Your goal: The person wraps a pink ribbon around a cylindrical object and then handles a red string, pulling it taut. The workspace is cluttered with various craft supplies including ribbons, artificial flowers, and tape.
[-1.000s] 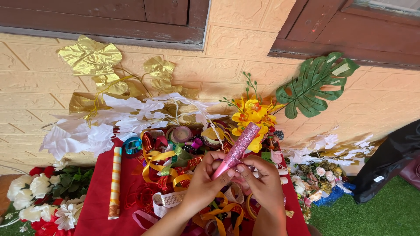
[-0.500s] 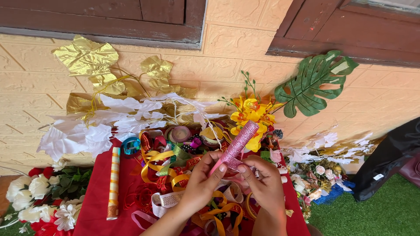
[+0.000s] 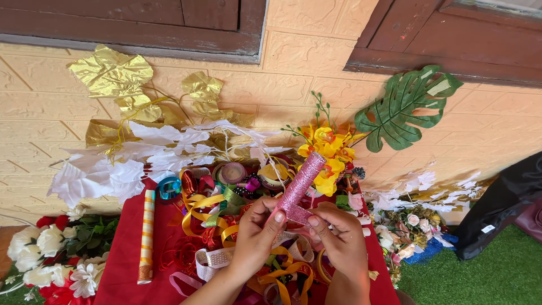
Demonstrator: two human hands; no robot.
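Change since a second ago: none to speak of, your pink glitter roll (image 3: 300,188) stays tilted up-right | left hand (image 3: 255,237): fingertips pinched on its lower end | right hand (image 3: 337,240): fingers closed on that end too | ribbons (image 3: 210,212) just beyond both hands on red cloth (image 3: 121,271)

Bright, even daylight fills the scene, warm on the cream embossed brick-pattern wall (image 3: 68,121). Shadows are soft and short, lying just under the crinkled gold foil leaves (image 3: 113,70) and the dark brown wooden window frame (image 3: 135,34). The foil shows mild glare. Focus is sharp throughout, with slight bending towards the edges.
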